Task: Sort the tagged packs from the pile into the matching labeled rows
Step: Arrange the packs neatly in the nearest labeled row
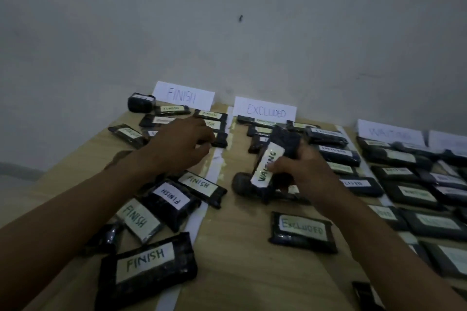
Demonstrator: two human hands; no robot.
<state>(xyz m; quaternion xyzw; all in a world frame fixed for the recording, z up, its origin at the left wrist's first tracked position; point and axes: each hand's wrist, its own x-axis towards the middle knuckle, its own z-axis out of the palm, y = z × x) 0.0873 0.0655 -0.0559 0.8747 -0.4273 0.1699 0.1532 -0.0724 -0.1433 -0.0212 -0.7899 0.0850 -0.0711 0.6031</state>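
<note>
One WAITING pack (268,168) sits in the right hand (303,171), grip curled round its near end and long axis tilted toward the wall. It is over the EXCLUDED row (333,151); the WAITING row (414,194) lies rightward, nearest that hand.

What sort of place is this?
Probably an improvised indoor sorting station: a wooden table pushed against a bare wall, handwritten FINISH sign and EXCLUDED sign, rows of tagged dark packs.

A light wooden surface (240,272) meets a plain grey wall (227,45) along its far edge. A small dark mark (240,18) sits on the wall.
</note>
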